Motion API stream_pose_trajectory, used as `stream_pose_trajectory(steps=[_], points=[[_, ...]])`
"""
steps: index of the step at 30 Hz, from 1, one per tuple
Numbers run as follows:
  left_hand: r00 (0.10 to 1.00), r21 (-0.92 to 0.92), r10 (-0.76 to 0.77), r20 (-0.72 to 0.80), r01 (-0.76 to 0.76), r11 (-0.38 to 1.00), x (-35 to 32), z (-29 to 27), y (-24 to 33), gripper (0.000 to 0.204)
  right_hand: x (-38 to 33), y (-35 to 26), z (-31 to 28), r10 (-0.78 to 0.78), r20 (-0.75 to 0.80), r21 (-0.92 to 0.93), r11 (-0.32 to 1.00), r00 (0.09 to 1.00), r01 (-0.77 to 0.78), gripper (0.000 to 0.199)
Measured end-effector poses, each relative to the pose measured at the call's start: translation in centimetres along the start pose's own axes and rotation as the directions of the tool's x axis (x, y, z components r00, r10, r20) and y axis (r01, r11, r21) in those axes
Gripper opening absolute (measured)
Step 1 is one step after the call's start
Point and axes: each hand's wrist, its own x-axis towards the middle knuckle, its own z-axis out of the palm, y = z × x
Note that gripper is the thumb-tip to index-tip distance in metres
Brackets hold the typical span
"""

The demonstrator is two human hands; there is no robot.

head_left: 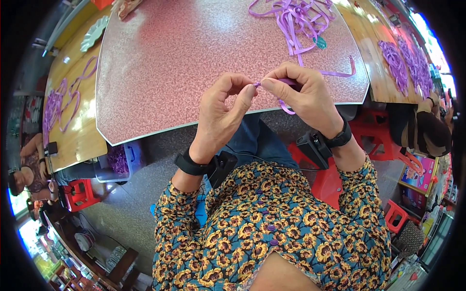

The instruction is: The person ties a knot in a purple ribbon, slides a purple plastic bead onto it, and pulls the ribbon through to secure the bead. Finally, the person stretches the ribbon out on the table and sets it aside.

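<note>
Above the near edge of the pink speckled table (160, 82), both hands meet fingertip to fingertip. My left hand (221, 106) pinches a small twisted or knotted bit of purple ribbon (257, 84) between thumb and forefinger. On its other side, my right hand (310, 97) pinches the same ribbon. A loop of ribbon (286, 108) hangs below the right hand, whose fingers partly hide it. Beyond the right hand lies a tangled heap of purple ribbon (298, 19), with strands trailing toward me and to the right. A small teal tag (320, 42) lies beside it.
Wooden tables flank mine: purple ribbon (60, 104) and a pale scalloped tray (94, 34) on the left, ribbon bundles (405, 63) on the right. A clear bin (114, 165) stands on the floor. Red stools (374, 133) and other people sit at both sides.
</note>
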Motion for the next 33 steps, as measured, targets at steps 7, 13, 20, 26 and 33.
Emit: stream_pose_trajectory(steps=[7, 13, 20, 26, 33], points=[[0.999, 0.041, 0.04, -0.019, -0.039, 0.998, 0.3, 0.5, 0.9, 0.018, -0.1, 0.2, 0.0, 0.0, -0.03, -0.008, 1.0, 1.0, -0.001, 0.018], [0.929, 0.526, 0.338, 0.15, -0.365, 0.769, 1.2, 0.2, 1.3, 0.019, -0.3, 0.1, -0.1, -0.028, -0.01, -0.01, 1.0, 1.0, 0.028, 0.018], [0.866, 0.582, 0.299, 0.401, -0.493, 0.646, 0.9, -1.5, 2.9, 0.013, -1.0, 0.1, -0.6, -0.216, 0.026, -0.125, 0.968, 0.976, 0.218, 0.014], [0.98, 0.427, -0.087, 0.179, 0.002, 0.904, -0.3, -5.5, 2.7, 0.008, -1.0, 0.6, -2.7, -0.197, -0.054, -0.113, 0.975, 0.979, 0.19, 0.011], [0.996, 0.2, 0.05, 0.067, -0.063, 0.978, 0.4, -3.1, 2.6, 0.027, -0.7, 0.7, -2.2, -0.072, -0.064, -0.037, 0.997, 0.995, 0.07, 0.017]])
